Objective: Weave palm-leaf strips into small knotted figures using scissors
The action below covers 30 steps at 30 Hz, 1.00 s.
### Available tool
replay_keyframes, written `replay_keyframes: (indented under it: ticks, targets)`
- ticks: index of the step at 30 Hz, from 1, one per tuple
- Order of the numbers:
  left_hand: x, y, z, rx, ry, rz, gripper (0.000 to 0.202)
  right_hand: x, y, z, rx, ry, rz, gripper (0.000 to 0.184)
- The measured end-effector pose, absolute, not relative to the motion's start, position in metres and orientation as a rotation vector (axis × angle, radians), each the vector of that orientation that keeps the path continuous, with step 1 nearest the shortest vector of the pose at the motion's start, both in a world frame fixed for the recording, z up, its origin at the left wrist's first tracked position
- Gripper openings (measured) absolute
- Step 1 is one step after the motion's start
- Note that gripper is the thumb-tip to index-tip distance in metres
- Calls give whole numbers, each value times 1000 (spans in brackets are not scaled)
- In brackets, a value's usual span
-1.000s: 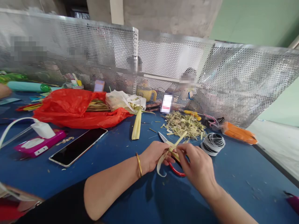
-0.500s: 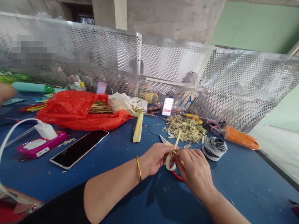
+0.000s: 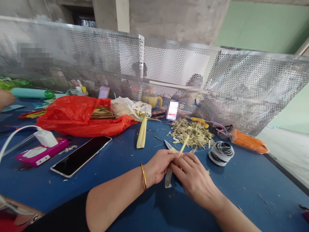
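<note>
Pinching one pale leaf strip (image 3: 168,178), left hand (image 3: 159,164) and right hand (image 3: 193,178) meet, fingers closed on it; scissors (image 3: 167,144) lie underneath.

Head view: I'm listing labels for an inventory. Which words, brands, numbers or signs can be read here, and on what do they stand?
No text can be read anywhere.
On the pink case: a white label, too small to read.
On the phone: dark screen, nothing shown.
On the white card by the perforated screen: blurred out.
On the leaf strip pinched by the left hand and right hand: no marking.
</note>
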<state>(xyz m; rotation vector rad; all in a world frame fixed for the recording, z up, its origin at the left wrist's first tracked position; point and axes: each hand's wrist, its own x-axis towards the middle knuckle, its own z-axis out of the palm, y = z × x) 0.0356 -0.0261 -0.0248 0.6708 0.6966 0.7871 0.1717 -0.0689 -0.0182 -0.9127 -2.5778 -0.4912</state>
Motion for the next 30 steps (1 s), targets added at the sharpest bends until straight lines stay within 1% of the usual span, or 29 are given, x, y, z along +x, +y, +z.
replay_keyframes:
  ticks: [4, 7, 10, 14, 16, 17, 19, 21, 24, 27, 30]
  targets:
    - [36, -26, -27, 695, 738, 788, 19, 170, -69, -19, -919, -2608, -537, 23]
    - [37, -26, -29, 666, 672, 771, 18, 170, -68, -21, -958, -2521, -516, 23]
    - [37, -24, -30, 667, 634, 773, 17, 173, -65, -21, -1072, -2356, -403, 20]
    - [35, -22, -29, 675, 695, 765, 16, 178, -62, -18, -1209, -2095, -200, 13]
    - [34, -22, -28, 662, 707, 776, 15, 178, -62, -17, -1153, -2161, -174, 13]
    - [34, -22, -28, 653, 705, 786, 14, 177, -62, -17, -1094, -2254, -186, 15]
    - [35, -22, -28, 638, 707, 802, 13, 173, -64, -18, -977, -2458, -256, 21]
    - [36, -24, -29, 631, 720, 802, 13, 169, -66, -22, -916, -2579, -364, 23]
    - [37, -26, -29, 615, 702, 779, 13, 165, -69, -26, -904, -2581, -441, 24]
    - [36, -28, -26, 661, 653, 775, 14, 166, -70, -25, -945, -2428, -319, 21]
    - [35, -28, -24, 781, 697, 756, 22, 171, -69, -23, -1142, -2089, -134, 19]
